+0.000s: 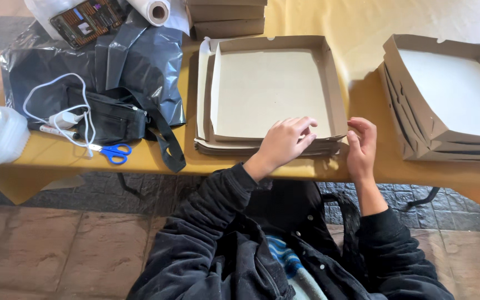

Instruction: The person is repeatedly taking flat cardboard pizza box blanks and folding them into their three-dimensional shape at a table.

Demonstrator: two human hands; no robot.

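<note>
- The person is sitting at a table (306,22) covered in yellow cloth, working on a half-folded cardboard box (270,89) lying right at the near edge, on top of a low pile of flat cardboard blanks (229,149).
- The left hand (284,141) is resting palm down on the box's near wall, fingers spread and pressing, not closed round anything.
- The right hand (361,145) is curling at the near right corner, fingertips pinching or nudging the corner flap; I cannot tell for sure whether it is actually gripping it.
- The box is looking light and thin, I'd judge: stiff across the flat panels but bending readily along the creases, and easy to dent or tear at the tabs.
- It seems best taken by the upright walls or corners, since the wide floor would probably sag if lifted from one edge.
- Counting: one box being shaped under the hands; the blanks beneath are too tightly packed to number.
- To the right a stack of finished open boxes (445,94) is sitting, at least three nested, perhaps four.
- At the far edge more closed boxes (226,16) are piling up, about three showing.
- On the left: one pair of blue-handled scissors (113,151), one white cable with charger (65,114), one black pouch (109,119), a black plastic bag (145,61) and one white roll (154,10).
</note>
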